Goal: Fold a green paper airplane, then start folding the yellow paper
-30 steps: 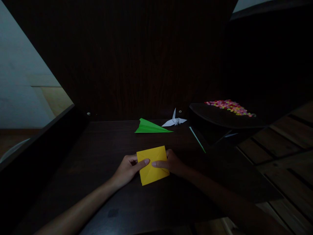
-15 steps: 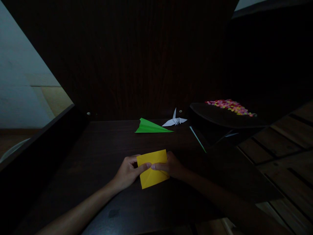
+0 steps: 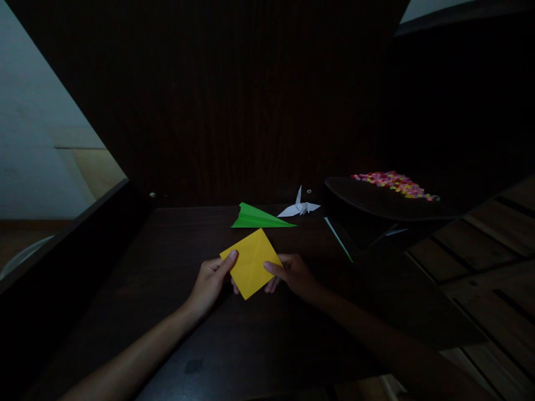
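Note:
A square of yellow paper (image 3: 251,263) with crease lines is held just above the dark wooden table (image 3: 175,256), turned like a diamond. My left hand (image 3: 211,281) pinches its left corner with thumb on top. My right hand (image 3: 292,274) grips its right side, thumb on top and fingers under the sheet. Both forearms reach in from the bottom edge.
A green paper plane (image 3: 257,217) and a white paper crane (image 3: 299,207) lie at the table's far edge against a dark wall panel. A thin green strip (image 3: 338,239) lies to the right. A dark tray (image 3: 376,200) holds several small colourful pieces (image 3: 395,184).
The yellow sheet has been lifted slightly and rotated from a square-on position to a diamond. My hands shifted from the middle fold out to its left and right corners.

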Demonstrator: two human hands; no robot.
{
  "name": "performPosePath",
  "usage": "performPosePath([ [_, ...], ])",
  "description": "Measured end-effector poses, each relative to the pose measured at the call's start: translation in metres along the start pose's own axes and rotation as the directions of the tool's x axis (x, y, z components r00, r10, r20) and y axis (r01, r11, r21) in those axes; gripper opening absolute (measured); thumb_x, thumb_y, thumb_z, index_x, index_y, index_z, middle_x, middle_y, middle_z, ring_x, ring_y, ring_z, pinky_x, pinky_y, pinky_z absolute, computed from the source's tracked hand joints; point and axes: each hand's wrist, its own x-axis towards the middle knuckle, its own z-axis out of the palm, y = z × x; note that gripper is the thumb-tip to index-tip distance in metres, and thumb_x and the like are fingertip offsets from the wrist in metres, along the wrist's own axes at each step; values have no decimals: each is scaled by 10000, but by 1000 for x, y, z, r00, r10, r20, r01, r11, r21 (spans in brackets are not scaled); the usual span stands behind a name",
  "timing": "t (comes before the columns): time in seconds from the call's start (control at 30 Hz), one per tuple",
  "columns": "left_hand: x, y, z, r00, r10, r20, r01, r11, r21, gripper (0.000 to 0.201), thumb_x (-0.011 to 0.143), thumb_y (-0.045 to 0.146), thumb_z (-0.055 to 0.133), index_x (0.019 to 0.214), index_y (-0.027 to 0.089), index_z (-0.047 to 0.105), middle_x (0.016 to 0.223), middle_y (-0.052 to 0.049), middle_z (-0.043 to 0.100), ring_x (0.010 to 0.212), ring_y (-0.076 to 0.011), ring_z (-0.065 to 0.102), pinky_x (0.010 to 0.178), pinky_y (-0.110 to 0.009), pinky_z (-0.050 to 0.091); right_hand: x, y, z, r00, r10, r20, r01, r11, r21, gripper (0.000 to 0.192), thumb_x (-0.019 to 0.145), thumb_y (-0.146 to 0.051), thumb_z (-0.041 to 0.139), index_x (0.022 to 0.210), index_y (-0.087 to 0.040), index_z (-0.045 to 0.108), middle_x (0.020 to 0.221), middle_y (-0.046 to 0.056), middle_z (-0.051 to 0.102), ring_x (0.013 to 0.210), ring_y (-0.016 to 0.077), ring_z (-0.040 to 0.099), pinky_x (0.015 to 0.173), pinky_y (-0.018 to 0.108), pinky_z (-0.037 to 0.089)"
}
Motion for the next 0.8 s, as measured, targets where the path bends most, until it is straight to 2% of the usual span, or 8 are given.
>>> performPosePath([
  [0.2, 1, -2, 1, 1000, -29, 6, 29, 997, -68, 528, 861, 553, 555, 688, 74, 696, 612, -102, 681, 477, -179, 620, 451, -277, 504, -1, 0, -4, 997, -21, -77, 18, 999, -34, 381, 678, -470, 765, 736, -106, 671, 572, 48, 694, 463, 180, 669, 435, 258, 533],
  [0.43, 2, 0, 0, 1000, 23, 6, -23, 998, -56, 438, 839, 504, 618, 743, 89, 720, 699, -90, 707, 517, -173, 634, 455, -272, 539, 0, -2, -7, 995, -12, -101, 12, 1000, -2, 389, 637, -465, 796, 743, -109, 681, 611, 67, 718, 502, 204, 692, 459, 281, 555],
  [0.6, 5, 1, -4, 999, 33, -43, -36, 997, -70, 412, 838, 485, 625, 759, 92, 724, 759, -90, 716, 515, -163, 631, 459, -275, 553, 2, -6, -8, 990, -35, -137, 42, 998, 51, 388, 654, -478, 782, 747, -116, 676, 632, 73, 727, 532, 206, 707, 503, 293, 579],
  [0.8, 4, 6, -4, 997, 48, -66, -48, 999, -2, 318, 772, 424, 717, 819, 109, 725, 775, -69, 720, 570, -167, 649, 502, -262, 559, 2, -7, -12, 977, -93, -192, 91, 996, -19, 388, 649, -478, 783, 758, -117, 692, 584, 61, 716, 498, 192, 694, 481, 276, 565],
])
